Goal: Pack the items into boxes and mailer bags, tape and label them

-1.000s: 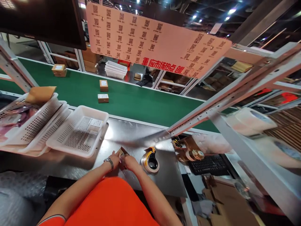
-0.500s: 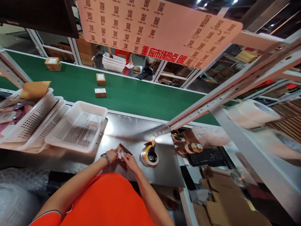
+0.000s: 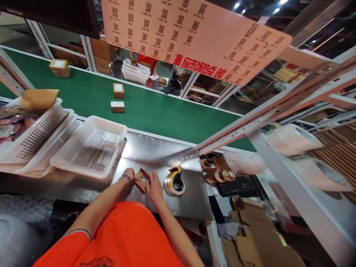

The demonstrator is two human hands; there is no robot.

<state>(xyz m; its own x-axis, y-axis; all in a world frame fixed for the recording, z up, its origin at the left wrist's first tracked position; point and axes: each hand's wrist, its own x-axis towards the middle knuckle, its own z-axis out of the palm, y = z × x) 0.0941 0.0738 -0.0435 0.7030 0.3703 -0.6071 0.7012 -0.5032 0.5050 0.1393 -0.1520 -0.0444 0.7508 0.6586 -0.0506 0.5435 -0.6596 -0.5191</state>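
Note:
A small open cardboard box (image 3: pixel 141 185) rests on the metal bench in front of me, its flaps raised. Something clear and shiny, like plastic wrap, lies inside it; its contents are hard to make out. My left hand (image 3: pixel 129 174), with a watch at the wrist, grips the box's left side. Against the right side of the box lies my right hand (image 3: pixel 155 187), fingers stretched forward and the thumb near the box edge. Just right of that hand, a yellow-and-black tape dispenser (image 3: pixel 176 182) with a tape roll stands on the bench.
White plastic baskets (image 3: pixel 113 163) stand at the left, one holding a label. Beyond the metal bench (image 3: pixel 191 193) runs a green conveyor (image 3: pixel 167 120) carrying several small boxes. A keyboard (image 3: pixel 239 186), flattened cardboard (image 3: pixel 261 230) and tape rolls (image 3: pixel 294 139) are at the right.
My right hand has drawn out of the box opening and now lies flatter along its right side. The left hand keeps its hold. The view has shifted slightly.

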